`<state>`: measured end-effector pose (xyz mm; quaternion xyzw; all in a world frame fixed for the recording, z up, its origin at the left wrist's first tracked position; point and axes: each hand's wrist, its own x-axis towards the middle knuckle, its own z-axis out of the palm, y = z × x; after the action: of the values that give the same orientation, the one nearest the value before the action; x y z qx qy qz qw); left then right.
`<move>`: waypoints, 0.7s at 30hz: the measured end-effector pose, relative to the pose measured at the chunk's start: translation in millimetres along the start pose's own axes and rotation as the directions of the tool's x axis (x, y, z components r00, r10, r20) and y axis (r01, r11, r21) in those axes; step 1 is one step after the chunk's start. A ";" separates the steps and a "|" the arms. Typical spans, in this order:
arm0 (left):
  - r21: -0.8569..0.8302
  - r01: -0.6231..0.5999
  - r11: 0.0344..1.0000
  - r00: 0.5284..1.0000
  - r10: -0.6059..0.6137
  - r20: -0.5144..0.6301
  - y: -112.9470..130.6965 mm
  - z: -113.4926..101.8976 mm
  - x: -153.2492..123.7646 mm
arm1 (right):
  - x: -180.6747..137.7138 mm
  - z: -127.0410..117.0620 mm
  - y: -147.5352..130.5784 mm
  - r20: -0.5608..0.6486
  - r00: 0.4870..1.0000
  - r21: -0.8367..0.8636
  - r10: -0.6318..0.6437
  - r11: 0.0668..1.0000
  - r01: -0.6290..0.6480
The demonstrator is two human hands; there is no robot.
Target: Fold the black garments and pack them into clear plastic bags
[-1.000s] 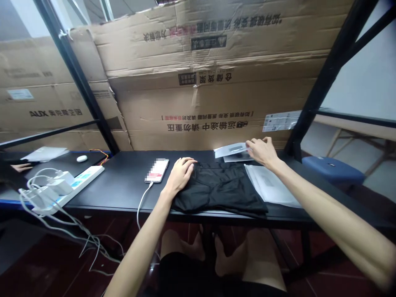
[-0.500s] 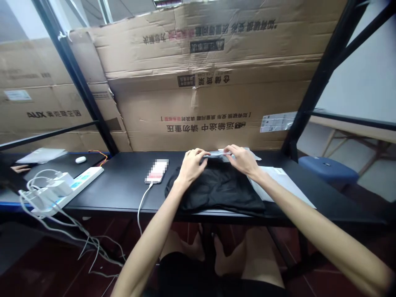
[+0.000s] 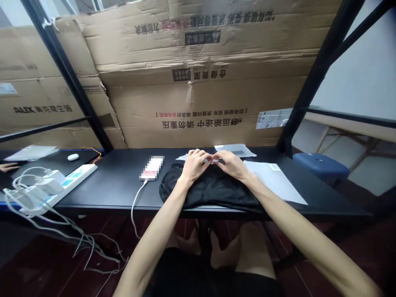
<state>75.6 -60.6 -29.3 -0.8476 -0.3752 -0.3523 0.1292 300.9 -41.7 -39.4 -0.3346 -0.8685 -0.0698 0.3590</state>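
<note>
2 bare hands at work over the black table (image 3: 123,194), forearms reaching in from the near side, fingertips nearly meeting above the far edge of the folded black fabric (image 3: 213,189).

Left hand (image 3: 197,166): fingers curled, thumb and index drawn together in a pinch on a thin translucent plastic bag (image 3: 182,157); a pale corner of it shows beyond the knuckles. Right hand (image 3: 229,164): likewise nearly closed, thumb and fingertips pinching the same bag just beside the left. Much of the bag is hidden by the hands.

Fabric: wrinkled, flat at the front of the table, below both hands. A 2nd translucent bag (image 3: 238,150) lies behind the right hand, near the cardboard panel (image 3: 192,99). Right of the fabric: flat frosted plastic packaging (image 3: 275,179), small label at its upper edge.

Left of the fabric: 1 phone (image 3: 151,168), screen lit, white cable (image 3: 133,210) plugged in. Further left: white power strip (image 3: 76,178) with adapters; past it, 1 white earbud case (image 3: 73,157) and a co-worker's hand (image 3: 8,167).
</note>
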 end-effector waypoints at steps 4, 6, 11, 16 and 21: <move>0.003 -0.003 1.000 1.000 0.003 -0.017 0.0 0.0 -0.9 | 1.8 -0.4 3.8 0.006 1.000 -0.135 -0.023 0.991 0.024; 0.002 -0.018 1.000 0.999 0.018 -0.030 -0.1 0.8 -1.6 | 1.7 -0.9 4.1 0.010 0.999 -0.179 -0.034 0.983 0.035; -0.032 -0.057 0.998 0.997 0.054 -0.063 1.6 3.4 -3.0 | 0.4 -1.8 0.7 -0.041 0.997 -0.231 -0.059 0.972 0.048; -0.034 -0.103 0.994 0.992 0.100 -0.076 3.3 5.4 -2.7 | 1.0 -0.5 -2.0 -0.070 0.994 -0.291 -0.088 0.954 0.063; -0.001 -0.089 0.996 0.991 0.088 -0.102 4.4 2.4 -2.6 | 1.3 1.8 -1.3 -0.092 0.992 -0.302 -0.089 0.952 0.057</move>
<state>78.8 -63.9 -32.6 -0.8446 -0.3291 -0.3903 0.1611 298.4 -41.4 -39.7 -0.3486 -0.8399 -0.2309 0.3462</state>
